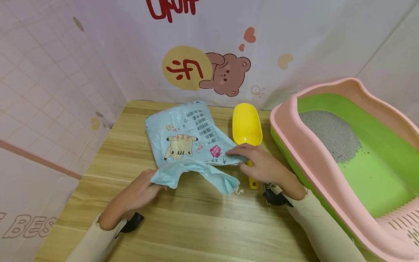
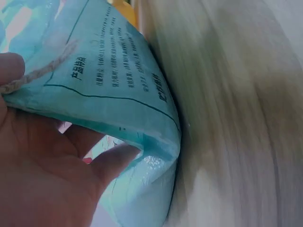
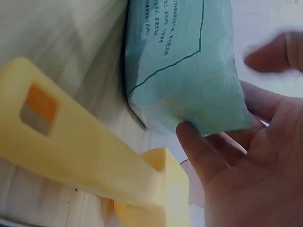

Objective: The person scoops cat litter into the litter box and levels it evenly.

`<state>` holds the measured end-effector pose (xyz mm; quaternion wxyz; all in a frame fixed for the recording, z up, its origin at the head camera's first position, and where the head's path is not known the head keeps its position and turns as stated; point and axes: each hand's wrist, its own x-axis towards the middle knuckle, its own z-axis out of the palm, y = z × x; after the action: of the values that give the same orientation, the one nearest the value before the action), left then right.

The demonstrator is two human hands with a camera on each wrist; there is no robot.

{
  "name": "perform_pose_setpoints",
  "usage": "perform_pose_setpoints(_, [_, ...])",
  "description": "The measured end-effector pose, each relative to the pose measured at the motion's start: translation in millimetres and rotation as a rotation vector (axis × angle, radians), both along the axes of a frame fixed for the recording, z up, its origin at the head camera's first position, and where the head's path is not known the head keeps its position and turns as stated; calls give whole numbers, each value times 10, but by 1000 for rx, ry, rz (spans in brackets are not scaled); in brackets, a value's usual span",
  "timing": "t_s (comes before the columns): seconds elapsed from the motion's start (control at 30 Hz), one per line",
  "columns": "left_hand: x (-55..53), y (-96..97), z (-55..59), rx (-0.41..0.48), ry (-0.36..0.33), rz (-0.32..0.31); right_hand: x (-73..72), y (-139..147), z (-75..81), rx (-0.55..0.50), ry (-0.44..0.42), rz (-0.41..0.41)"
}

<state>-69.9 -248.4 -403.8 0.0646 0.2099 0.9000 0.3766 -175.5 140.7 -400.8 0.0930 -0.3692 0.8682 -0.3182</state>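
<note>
A light-blue cat litter bag with a cat cartoon lies on the table, its loose mouth folded toward me. At its near left corner my left hand grips the edge; in the left wrist view the thumb lies over the plastic and the fingers go beneath it. My right hand touches the bag's right corner with its fingers, the thumb held apart in the right wrist view. Under that hand runs the handle of a yellow scoop, which lies to the right of the bag.
A pink-and-green litter box stands at the right, with a heap of grey litter in its far left part. A loose string hangs from the bag's mouth. Behind the wooden table is a printed cloth wall.
</note>
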Motion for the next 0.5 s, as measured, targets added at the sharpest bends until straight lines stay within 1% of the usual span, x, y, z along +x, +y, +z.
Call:
perform_pose_setpoints(0.13, [-57, -2, 43, 62, -129, 62, -9, 2, -5, 11, 16, -12])
perform_pose_setpoints(0.2, [-72, 0, 60, 71, -159, 86, -23, -9, -15, 5, 45, -24])
perform_pose_setpoints(0.37, [-84, -13, 85, 109, -247, 121, -85, -44, -31, -42, 116, -75])
perform_pose_setpoints(0.43, [-91, -26, 93, 125, -286, 131, -118, -65, -36, -62, 126, -96])
perform_pose_setpoints(0.5, [-108, -37, 99, 137, -313, 139, -153, -92, -37, -81, 116, -116])
